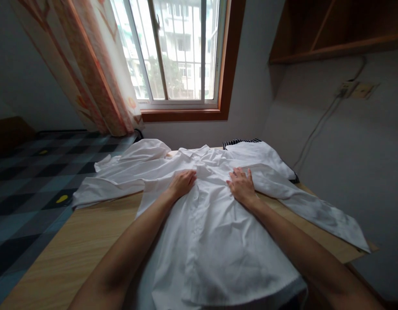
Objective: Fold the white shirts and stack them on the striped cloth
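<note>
A white button-front shirt [218,241] lies spread across the wooden table, its collar toward the window and its hem hanging at the near edge. Its sleeves stretch out to both sides, and wrinkles run over the front. My left hand [184,183] is at the front placket in the upper part of the shirt, fingers curled together on the fabric. To its right, my right hand [242,185] rests on the shirt's chest with the fingers apart and the palm down.
The wooden table [98,232] shows at the left and right of the shirt. More white cloth [260,155] and a black-and-white striped piece [240,141] lie at the back right. A checked bed [21,185] adjoins on the left. Beyond are a window, a curtain [98,64] and a wall cord [318,125].
</note>
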`<action>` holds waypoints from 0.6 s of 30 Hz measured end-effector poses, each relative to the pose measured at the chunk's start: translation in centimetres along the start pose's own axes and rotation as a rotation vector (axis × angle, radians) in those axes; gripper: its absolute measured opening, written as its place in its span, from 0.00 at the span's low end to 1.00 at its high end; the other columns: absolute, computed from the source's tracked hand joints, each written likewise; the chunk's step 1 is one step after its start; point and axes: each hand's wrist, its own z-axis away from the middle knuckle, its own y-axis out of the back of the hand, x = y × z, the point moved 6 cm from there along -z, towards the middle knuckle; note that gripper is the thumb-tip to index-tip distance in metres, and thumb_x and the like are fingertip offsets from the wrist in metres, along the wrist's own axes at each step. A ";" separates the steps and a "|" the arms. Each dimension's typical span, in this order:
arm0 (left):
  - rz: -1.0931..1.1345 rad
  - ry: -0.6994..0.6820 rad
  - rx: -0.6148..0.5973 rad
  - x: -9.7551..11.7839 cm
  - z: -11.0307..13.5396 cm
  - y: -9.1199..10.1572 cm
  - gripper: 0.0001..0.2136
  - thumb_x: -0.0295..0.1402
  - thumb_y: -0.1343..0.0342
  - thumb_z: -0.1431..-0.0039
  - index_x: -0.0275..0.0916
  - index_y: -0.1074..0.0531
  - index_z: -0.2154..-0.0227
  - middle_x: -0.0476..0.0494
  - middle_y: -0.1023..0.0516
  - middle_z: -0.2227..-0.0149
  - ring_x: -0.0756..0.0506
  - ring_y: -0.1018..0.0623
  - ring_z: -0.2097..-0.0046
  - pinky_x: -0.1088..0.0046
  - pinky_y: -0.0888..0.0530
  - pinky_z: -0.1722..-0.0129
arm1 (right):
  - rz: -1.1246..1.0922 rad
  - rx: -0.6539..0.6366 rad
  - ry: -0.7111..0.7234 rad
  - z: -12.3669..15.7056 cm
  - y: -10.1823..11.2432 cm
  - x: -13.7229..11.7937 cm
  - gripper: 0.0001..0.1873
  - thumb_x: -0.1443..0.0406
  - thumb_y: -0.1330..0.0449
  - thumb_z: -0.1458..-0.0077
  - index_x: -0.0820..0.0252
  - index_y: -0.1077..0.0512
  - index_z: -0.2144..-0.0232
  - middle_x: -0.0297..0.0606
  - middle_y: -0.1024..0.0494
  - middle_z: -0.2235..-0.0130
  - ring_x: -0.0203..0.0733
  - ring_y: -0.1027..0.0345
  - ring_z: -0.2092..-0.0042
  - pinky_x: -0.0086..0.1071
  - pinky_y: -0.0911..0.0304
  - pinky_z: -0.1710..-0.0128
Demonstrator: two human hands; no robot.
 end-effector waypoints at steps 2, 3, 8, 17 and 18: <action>-0.071 -0.027 0.001 1.1 1.1 0.6 0.08 0.31 0.50 0.40 0.41 0.27 0.62 0.40 0.23 0.60 0.42 0.25 0.55 0.65 0.32 0.50 | 0.007 0.036 -0.089 1.1 1.5 1.5 0.22 0.59 0.47 0.38 0.61 0.33 0.45 0.51 0.35 0.39 0.56 0.46 0.38 0.52 0.56 0.39; -0.098 -0.020 -0.005 1.6 1.9 0.9 0.07 0.31 0.50 0.40 0.41 0.27 0.63 0.40 0.23 0.60 0.41 0.25 0.55 0.64 0.31 0.51 | 0.013 0.035 -0.121 1.9 2.1 2.2 0.23 0.57 0.46 0.39 0.61 0.33 0.45 0.51 0.34 0.40 0.56 0.43 0.41 0.50 0.51 0.42; -0.101 0.191 -0.084 3.5 6.3 1.8 0.06 0.34 0.46 0.41 0.41 0.28 0.63 0.44 0.25 0.64 0.43 0.25 0.62 0.67 0.30 0.60 | -0.001 -0.099 -0.011 6.7 2.8 2.7 0.20 0.56 0.46 0.39 0.57 0.33 0.48 0.46 0.26 0.52 0.50 0.34 0.54 0.38 0.42 0.56; -0.172 0.101 -0.136 5.9 9.1 0.5 0.14 0.40 0.46 0.41 0.38 0.33 0.55 0.39 0.29 0.59 0.40 0.28 0.57 0.62 0.31 0.54 | 0.218 -0.171 0.208 6.2 2.6 3.9 0.10 0.74 0.47 0.46 0.60 0.29 0.63 0.45 0.25 0.62 0.51 0.35 0.57 0.40 0.48 0.57; -0.190 0.085 -0.139 6.1 9.2 0.4 0.13 0.40 0.47 0.40 0.39 0.33 0.56 0.39 0.29 0.59 0.39 0.28 0.57 0.61 0.31 0.54 | 0.210 -0.177 0.242 6.1 2.7 4.0 0.09 0.73 0.46 0.46 0.60 0.28 0.64 0.45 0.25 0.62 0.51 0.35 0.57 0.40 0.49 0.56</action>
